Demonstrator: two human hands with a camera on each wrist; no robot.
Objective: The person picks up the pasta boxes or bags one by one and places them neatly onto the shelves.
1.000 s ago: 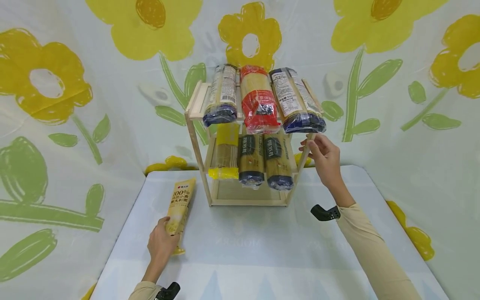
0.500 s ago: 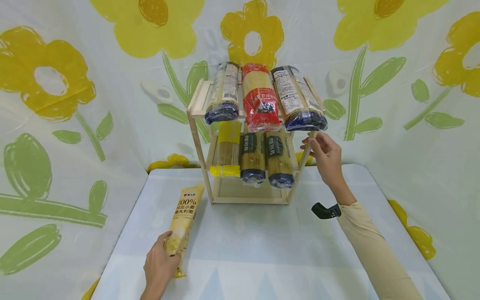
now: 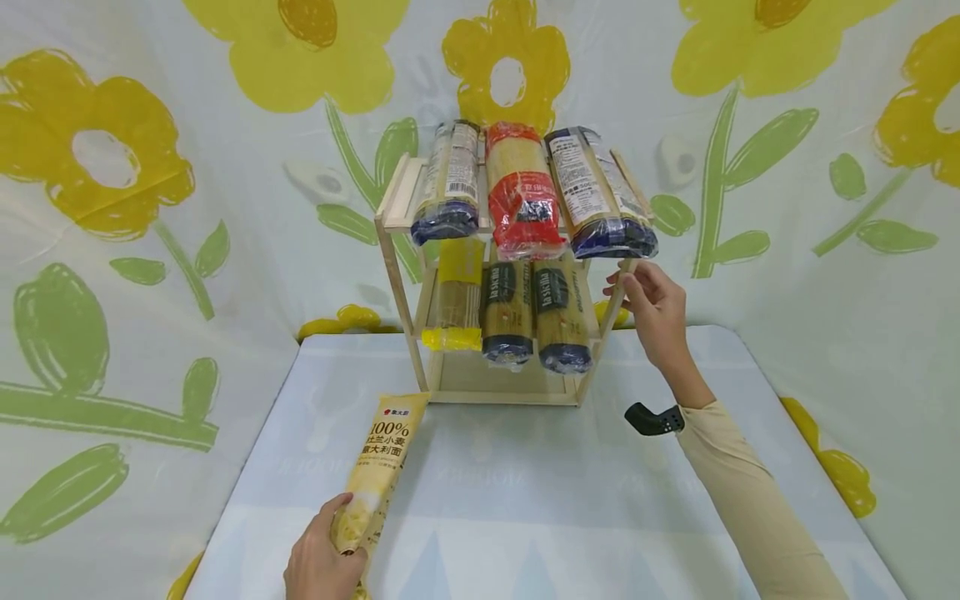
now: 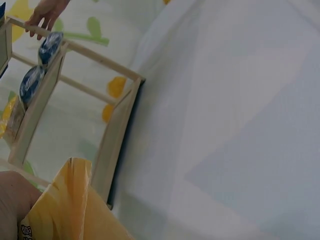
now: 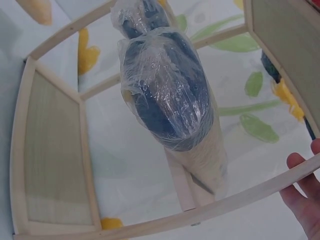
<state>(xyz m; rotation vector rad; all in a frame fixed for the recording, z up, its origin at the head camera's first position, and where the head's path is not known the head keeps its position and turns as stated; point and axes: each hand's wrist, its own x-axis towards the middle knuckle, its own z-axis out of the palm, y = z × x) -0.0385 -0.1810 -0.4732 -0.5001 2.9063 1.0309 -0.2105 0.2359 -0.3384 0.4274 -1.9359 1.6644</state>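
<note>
My left hand (image 3: 322, 554) grips the lower end of a yellow pasta packet (image 3: 382, 467), thumb on one side and fingers on the other. The packet slants up toward the rack's front left leg; in the left wrist view, its folded end (image 4: 75, 205) fills the bottom. A three-level wooden rack (image 3: 506, 398) stands beyond. My right hand (image 3: 656, 312) holds its front right upright, and the right wrist view shows the fingers (image 5: 296, 160) around the wood. Close to this hand, a blue-ended pasta packet (image 3: 561, 312) lies on the middle shelf.
On top of the rack lie two blue-ended packets (image 3: 450, 179) (image 3: 600, 192) with a red pasta packet (image 3: 522, 192) between them. The middle shelf also bears a yellow-ended packet (image 3: 459, 287) and another blue-ended one (image 3: 507, 312). Flower-printed cloth (image 3: 247, 250) surrounds the table.
My left hand has drawn the yellow pasta packet toward me and to the right, its top end now near the rack's left leg. My right hand has stayed on the upright.
</note>
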